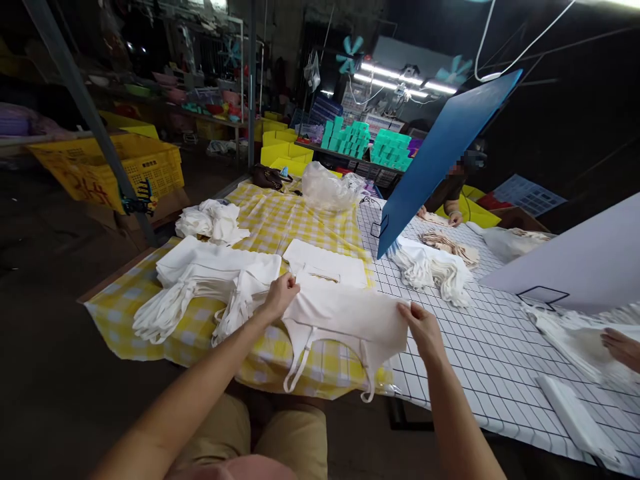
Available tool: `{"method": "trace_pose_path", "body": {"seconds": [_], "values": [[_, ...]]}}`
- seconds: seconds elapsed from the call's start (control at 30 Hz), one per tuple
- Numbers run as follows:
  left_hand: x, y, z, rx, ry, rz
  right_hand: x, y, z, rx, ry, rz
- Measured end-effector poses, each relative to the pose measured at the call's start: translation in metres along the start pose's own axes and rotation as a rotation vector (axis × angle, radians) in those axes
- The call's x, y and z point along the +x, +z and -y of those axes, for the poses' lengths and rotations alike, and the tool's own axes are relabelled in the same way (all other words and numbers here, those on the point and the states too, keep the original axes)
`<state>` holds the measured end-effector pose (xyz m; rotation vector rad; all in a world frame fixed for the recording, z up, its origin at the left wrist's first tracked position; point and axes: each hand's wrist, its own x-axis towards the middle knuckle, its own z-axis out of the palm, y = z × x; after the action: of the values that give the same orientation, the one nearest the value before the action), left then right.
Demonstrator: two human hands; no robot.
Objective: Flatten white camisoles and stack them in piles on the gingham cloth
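In the head view, the left hand and right hand pinch the far corners of a white strapped top, spread between their closed fingers, straps nearer; a stack of white tops lies just left of the left fingers

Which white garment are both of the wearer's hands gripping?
The strappy top spread between left hand and right hand; the stack and crumpled heap to its left lie on the yellow-checked cloth.

White garment between left hand and right hand
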<state>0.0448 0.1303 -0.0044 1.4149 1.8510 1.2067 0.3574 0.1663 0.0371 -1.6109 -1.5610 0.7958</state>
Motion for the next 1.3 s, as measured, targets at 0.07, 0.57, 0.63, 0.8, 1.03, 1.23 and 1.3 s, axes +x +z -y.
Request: {"method": "trace_pose_path", "body": {"seconds": [0.07,0.57,0.63,0.8,1.03,1.23,1.3], "values": [[0.008,-0.012,-0.014,-0.100,0.050,0.009,0.003,-0.011,0.015,0.048,-0.056,-0.038],[0.088,-0.085,-0.105,-0.708,0.205,0.164,0.042,-0.066,0.149,0.232,-0.319,-0.199],[0.089,-0.094,-0.110,-0.729,0.218,0.166,0.043,-0.064,0.162,0.238,-0.325,-0.193],[0.091,-0.112,-0.115,-0.778,0.172,0.085,0.045,-0.057,0.185,0.229,-0.344,-0.177],[0.089,-0.138,-0.109,-0.893,0.165,-0.024,0.049,-0.036,0.207,0.248,-0.378,-0.130],[0.079,-0.179,-0.087,-0.803,0.295,-0.219,0.037,-0.005,0.221,0.284,-0.437,-0.058],[0.071,-0.198,-0.077,-0.735,0.313,-0.284,0.030,0.009,0.225,0.306,-0.473,-0.006]]}}
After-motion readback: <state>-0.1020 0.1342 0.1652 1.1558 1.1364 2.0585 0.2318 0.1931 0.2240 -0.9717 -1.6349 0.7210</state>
